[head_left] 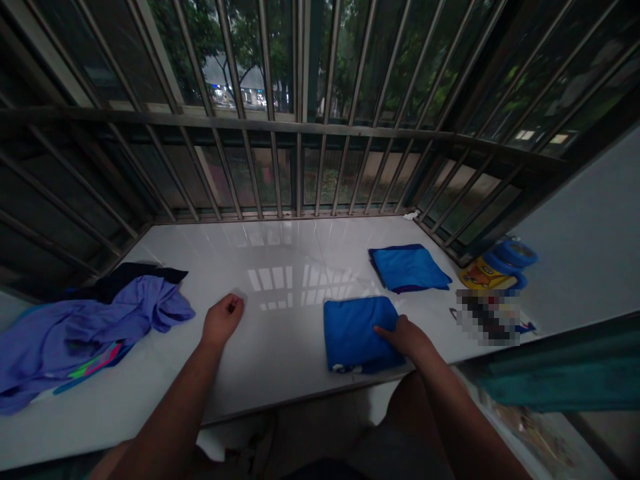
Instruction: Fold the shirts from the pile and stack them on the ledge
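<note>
A folded blue garment [363, 333] with a bit of white print along its lower edge lies flat near the front of the white tiled ledge [270, 353]. My right hand [407, 337] grips its right edge, the thumb on top and the other fingers mostly hidden. To the left, my left hand [223, 321] hovers at or just over the ledge in a loose fist, with nothing visible in it. Behind the garment lies a small stack of folded blue and dark cloth [411, 268], apart from both hands.
A loose heap of purple clothing [100, 330] covers the ledge's left end, with black cloth [130, 280] behind. At right stand a yellow and blue container [487, 272] and a blurred-out item [490, 319]. Metal window bars [299, 173] close the back. A teal curtain [565, 373] hangs at lower right.
</note>
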The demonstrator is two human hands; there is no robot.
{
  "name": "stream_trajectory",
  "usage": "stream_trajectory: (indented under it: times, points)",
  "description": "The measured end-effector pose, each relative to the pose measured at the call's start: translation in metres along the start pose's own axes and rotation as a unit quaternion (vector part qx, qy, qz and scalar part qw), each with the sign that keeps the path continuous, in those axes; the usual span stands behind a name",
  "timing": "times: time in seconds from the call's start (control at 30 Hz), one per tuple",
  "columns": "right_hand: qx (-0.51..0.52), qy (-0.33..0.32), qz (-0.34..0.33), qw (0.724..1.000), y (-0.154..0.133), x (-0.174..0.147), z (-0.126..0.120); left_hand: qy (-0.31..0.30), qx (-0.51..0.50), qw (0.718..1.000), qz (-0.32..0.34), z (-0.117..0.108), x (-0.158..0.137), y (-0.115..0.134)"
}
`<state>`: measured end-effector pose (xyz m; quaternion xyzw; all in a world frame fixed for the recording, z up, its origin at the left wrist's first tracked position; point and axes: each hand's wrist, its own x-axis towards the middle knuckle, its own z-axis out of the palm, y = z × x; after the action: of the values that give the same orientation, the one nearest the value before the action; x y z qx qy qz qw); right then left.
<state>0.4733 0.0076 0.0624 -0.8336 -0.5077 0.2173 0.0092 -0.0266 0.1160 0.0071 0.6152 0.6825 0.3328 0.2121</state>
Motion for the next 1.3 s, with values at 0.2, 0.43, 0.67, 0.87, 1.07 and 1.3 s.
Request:
stream_trajectory:
  times: [0.2, 0.43, 0.67, 0.87, 1.07, 1.3]
  points:
    - [0.049, -0.014, -0.024, 0.998, 0.003, -0.008, 0.012, -0.009, 0.011, 1.0, -0.001, -0.002, 0.001, 0.0]
    - [0.03, 0.033, 0.044, 0.998, 0.014, -0.008, -0.001, 0.002, 0.014, 1.0, 0.014, 0.014, -0.019, 0.024]
    - [0.123, -0.011, 0.024, 0.992, -0.005, -0.018, -0.023, -0.215, 0.05, 0.909, 0.355, 0.109, -0.128, 0.14]
    - [0.263, -0.077, 0.038, 0.961, 0.012, -0.038, -0.023, -0.276, 0.133, 0.889, 0.34, 0.128, -0.137, 0.152]
    - [0.033, 0.033, 0.074, 0.996, 0.02, -0.057, 0.036, -0.264, 0.132, 0.88, 0.373, 0.109, -0.14, 0.123]
    - [-0.01, 0.026, 0.014, 1.0, 0.002, -0.05, 0.046, -0.211, 0.043, 0.875, 0.434, 0.098, -0.166, 0.086]
